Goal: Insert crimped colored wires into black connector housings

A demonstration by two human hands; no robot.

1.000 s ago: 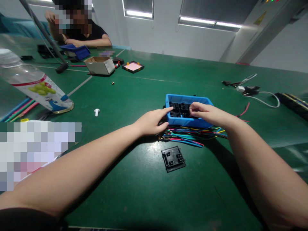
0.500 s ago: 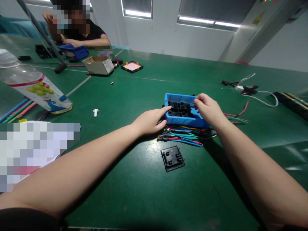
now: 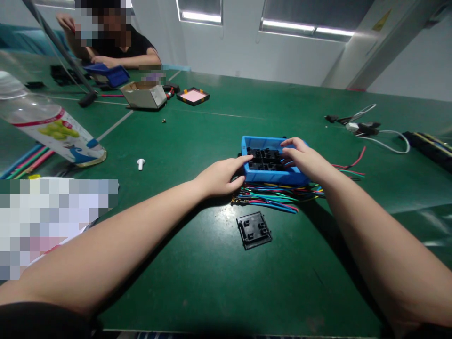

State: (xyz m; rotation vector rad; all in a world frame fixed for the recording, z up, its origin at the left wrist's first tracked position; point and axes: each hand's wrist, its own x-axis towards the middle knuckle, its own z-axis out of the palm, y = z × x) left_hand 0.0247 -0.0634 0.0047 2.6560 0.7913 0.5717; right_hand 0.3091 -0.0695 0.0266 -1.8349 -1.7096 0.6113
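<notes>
A blue plastic bin (image 3: 275, 177) stands on the green table with several black plastic parts (image 3: 265, 160) inside. My left hand (image 3: 222, 178) grips the bin's left end, index finger over the rim and thumb against the outer wall. Over the bin's right end, my right hand (image 3: 303, 157) is open with fingers spread and reaching inside; its fingertips are partly hidden. Just in front of the bin lies a bundle of coloured wires (image 3: 271, 195), their left ends bearing brass-coloured terminals. Nearer to me, a single square black plastic part (image 3: 254, 230) lies flat.
On the left are a drink bottle (image 3: 52, 125), a small white plastic piece (image 3: 141, 164) and coloured rods or tubes. Farther back stand a carton (image 3: 144, 96) and a pink-centred tray (image 3: 193, 96). A white cable (image 3: 388, 134) lies right. Across the table sits another person (image 3: 123, 49).
My right hand's fingers have spread from a closed pinch and reach lower into the bin. My left hand stays at the bin's left end.
</notes>
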